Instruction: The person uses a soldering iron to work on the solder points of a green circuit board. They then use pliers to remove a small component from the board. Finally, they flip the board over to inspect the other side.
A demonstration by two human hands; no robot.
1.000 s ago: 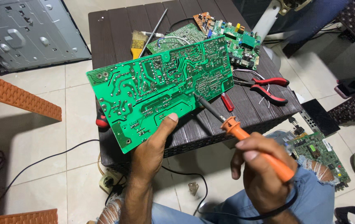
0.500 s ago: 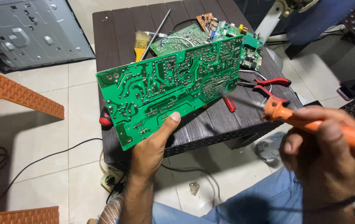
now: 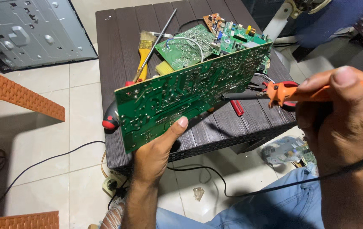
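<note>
1. My left hand (image 3: 158, 150) grips the green circuit board (image 3: 190, 95) by its lower edge, thumb on its solder face, above the dark table (image 3: 109, 55).
2. The board's long axis rises from lower left to upper right.
3. My right hand (image 3: 338, 114) is closed around the orange soldering iron (image 3: 313, 91), whose tip points left and touches the board's right part.
</note>
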